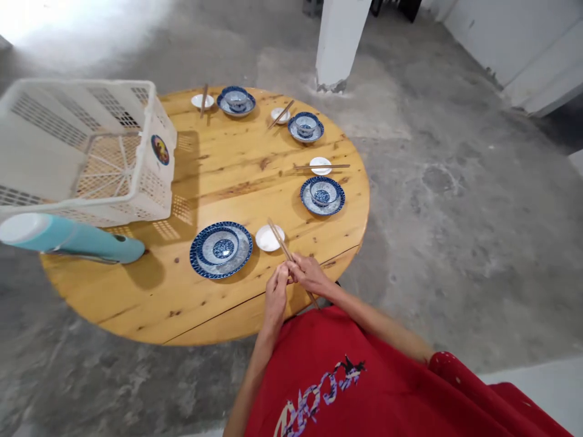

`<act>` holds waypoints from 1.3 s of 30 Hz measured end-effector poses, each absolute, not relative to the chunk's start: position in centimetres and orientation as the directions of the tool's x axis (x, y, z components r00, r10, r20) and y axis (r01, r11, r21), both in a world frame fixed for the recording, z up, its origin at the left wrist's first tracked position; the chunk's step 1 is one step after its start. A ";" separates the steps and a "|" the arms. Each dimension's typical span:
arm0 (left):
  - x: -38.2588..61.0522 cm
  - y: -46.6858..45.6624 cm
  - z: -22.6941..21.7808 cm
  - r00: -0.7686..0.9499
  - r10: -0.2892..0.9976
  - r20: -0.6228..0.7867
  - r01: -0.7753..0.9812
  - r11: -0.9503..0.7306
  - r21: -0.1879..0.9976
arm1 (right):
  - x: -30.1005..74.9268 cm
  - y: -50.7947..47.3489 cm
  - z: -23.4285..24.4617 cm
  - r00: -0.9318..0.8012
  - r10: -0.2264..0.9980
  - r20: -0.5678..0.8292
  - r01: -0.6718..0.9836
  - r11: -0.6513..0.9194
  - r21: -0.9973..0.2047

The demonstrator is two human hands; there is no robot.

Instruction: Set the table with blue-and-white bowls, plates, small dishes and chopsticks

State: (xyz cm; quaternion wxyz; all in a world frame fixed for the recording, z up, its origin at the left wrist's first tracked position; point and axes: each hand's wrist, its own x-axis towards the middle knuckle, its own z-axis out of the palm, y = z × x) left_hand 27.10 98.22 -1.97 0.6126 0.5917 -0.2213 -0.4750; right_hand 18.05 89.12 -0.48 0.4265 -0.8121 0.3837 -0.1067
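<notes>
Both my hands meet at the near edge of a round wooden table (136,297). My left hand (276,295) and my right hand (310,274) are closed in a pinch on a pair of wooden chopsticks (280,240). The chopsticks' far ends rest across a small white dish (265,240). Left of that dish sits a blue-patterned bowl on a matching plate (221,249).
Three more sets of blue bowl on plate, white dish and chopsticks ring the far and right edge, such as one plate (322,195). A white plastic crate (86,149) stands at the left, with a teal bottle (68,240) lying beside it. A white pillar (339,42) rises beyond the table.
</notes>
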 end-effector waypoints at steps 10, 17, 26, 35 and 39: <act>11.8 86.4 -0.3 0.277 -0.869 -0.411 0.627 -0.161 0.763 | 1.7 80.0 0.7 0.788 -0.609 -0.093 -0.233 -0.154 -0.960; 4.9 79.9 1.8 0.362 -0.844 -0.396 0.629 -0.092 0.772 | -8.6 77.1 1.4 0.741 -0.615 -0.271 -0.191 0.193 -0.962; 3.6 74.6 1.9 0.330 -0.862 -0.385 0.653 -0.086 0.752 | -10.9 72.8 0.1 0.713 -0.588 -0.381 -0.050 0.500 -0.865; 6.7 67.6 -0.5 0.473 -0.783 -0.403 0.720 0.080 0.690 | -6.7 63.5 -0.5 0.752 -0.426 -0.503 -0.193 0.587 -0.786; 8.2 65.3 -0.7 0.518 -0.730 -0.446 0.734 0.111 0.670 | -2.6 59.4 -0.4 0.773 -0.313 -0.551 -0.282 0.609 -0.741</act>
